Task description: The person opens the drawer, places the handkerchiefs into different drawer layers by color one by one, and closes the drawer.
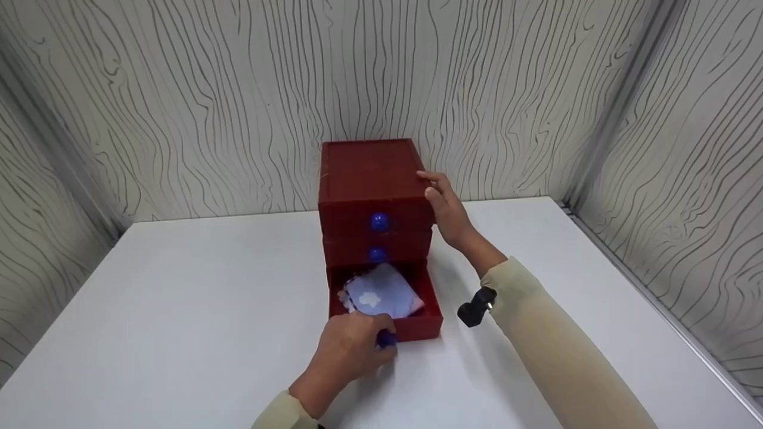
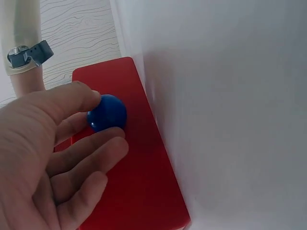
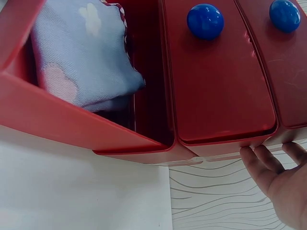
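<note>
A red cabinet (image 1: 374,173) with three stacked drawers stands on the table. Its bottom drawer (image 1: 420,328) is pulled out, and a folded cloth (image 1: 384,292), light blue with pink and white patches, lies inside. My left hand (image 1: 351,348) pinches the bottom drawer's blue knob (image 2: 108,114) between thumb and fingers, as the left wrist view makes plain. The right hand (image 1: 448,208) rests against the cabinet's right side near the top, its fingertips (image 3: 249,154) touching the wall with fingers fairly straight. Both upper drawers are closed, each with a blue knob (image 3: 205,21).
The white table (image 1: 208,310) extends around the cabinet. Behind it rises a wall with a wood-grain pattern (image 1: 250,101), and a similar panel (image 1: 703,208) stands on the right. A black device (image 1: 477,307) is strapped at the right wrist.
</note>
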`<state>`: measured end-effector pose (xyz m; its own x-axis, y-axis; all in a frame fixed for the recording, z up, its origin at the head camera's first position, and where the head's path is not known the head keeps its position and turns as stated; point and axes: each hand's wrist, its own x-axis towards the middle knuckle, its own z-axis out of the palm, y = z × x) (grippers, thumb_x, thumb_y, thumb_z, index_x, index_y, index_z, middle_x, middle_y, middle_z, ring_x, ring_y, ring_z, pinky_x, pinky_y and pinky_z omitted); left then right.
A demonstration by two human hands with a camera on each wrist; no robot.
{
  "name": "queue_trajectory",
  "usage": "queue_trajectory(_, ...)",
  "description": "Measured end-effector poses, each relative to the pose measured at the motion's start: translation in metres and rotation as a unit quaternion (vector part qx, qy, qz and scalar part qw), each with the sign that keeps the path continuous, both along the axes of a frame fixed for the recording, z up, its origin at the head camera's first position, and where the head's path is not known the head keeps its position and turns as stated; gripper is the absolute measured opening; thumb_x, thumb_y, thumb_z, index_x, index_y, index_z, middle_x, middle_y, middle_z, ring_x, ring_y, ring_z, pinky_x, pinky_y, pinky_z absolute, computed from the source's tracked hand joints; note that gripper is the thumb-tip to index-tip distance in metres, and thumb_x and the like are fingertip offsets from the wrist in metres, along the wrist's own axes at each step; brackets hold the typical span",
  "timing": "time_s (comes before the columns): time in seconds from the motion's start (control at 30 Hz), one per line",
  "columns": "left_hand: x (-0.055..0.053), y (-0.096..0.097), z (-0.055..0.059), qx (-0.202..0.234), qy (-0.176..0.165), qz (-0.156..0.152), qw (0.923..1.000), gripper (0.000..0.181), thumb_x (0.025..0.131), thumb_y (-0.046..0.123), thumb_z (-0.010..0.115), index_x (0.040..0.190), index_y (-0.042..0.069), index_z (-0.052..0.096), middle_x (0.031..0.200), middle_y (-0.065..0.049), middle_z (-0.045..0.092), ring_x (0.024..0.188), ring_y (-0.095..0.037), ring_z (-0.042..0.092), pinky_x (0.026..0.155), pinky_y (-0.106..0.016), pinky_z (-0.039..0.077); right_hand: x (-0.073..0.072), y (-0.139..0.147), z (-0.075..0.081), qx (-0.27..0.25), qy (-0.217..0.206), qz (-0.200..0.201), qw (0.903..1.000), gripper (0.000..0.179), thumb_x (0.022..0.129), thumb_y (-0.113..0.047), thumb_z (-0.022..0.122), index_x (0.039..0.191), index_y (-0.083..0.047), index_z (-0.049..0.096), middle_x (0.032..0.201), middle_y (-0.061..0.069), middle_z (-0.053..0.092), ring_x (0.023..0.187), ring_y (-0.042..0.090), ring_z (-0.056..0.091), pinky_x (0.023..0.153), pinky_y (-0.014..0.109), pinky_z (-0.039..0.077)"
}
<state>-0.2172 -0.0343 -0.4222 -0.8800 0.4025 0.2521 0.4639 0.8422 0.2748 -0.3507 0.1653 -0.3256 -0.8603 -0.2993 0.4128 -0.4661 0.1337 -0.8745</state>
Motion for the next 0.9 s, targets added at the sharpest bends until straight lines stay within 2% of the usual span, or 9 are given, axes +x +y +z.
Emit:
queue_trajectory(0.23, -0.006, 0.0, -0.002, -0.001, 0.023, 0.008, 0.9997, 0.019, 0.071, 0.037, 0.072, 0.087, 0.027, 0.067, 0.071, 0.011, 0.065, 0.055, -0.004, 0.045, 0.059, -0.02, 0.047, -0.001, 0.0, -0.001, -0.003, 0.007, 0.011, 0.9999, 0.043, 0.096, -0.018, 0.025, 0.137, -0.006, 0.025, 0.131, 0.019, 0.037, 0.105, 0.021, 0.054, 0.078, 0.028, 0.05)
queue_trajectory(0.47, -0.012, -0.001, -0.002, 0.006, 0.033, 0.008, 0.9994, 0.02, 0.071, 0.036, 0.072, 0.088, 0.027, 0.067, 0.074, 0.011, 0.066, 0.058, -0.004, 0.047, 0.063, -0.021, 0.05, -0.001, 0.002, 0.0, -0.003, 0.006, 0.005, 1.0, 0.043, 0.096, -0.018, 0.025, 0.137, -0.006, 0.025, 0.128, 0.019, 0.038, 0.103, 0.02, 0.055, 0.077, 0.028, 0.05)
queue_trajectory(0.7, -0.018, -0.002, -0.002, 0.031, 0.076, -0.002, 0.9966, 0.018, 0.069, 0.033, 0.072, 0.084, 0.025, 0.067, 0.072, 0.011, 0.064, 0.06, -0.004, 0.048, 0.059, -0.021, 0.046, 0.001, 0.0, 0.002, 0.002, -0.004, -0.006, 1.0, 0.043, 0.097, -0.017, 0.024, 0.138, -0.007, 0.026, 0.136, 0.017, 0.033, 0.099, 0.015, 0.054, 0.075, 0.027, 0.05)
queue_trajectory(0.9, -0.019, -0.001, 0.0, 0.034, 0.084, -0.004, 0.9959, 0.022, 0.067, 0.034, 0.074, 0.086, 0.025, 0.068, 0.075, 0.01, 0.065, 0.064, -0.006, 0.052, 0.06, -0.022, 0.047, 0.002, -0.001, 0.002, 0.0, -0.007, -0.006, 1.0, 0.042, 0.097, -0.017, 0.024, 0.138, -0.008, 0.026, 0.131, 0.017, 0.038, 0.103, 0.02, 0.055, 0.077, 0.029, 0.05)
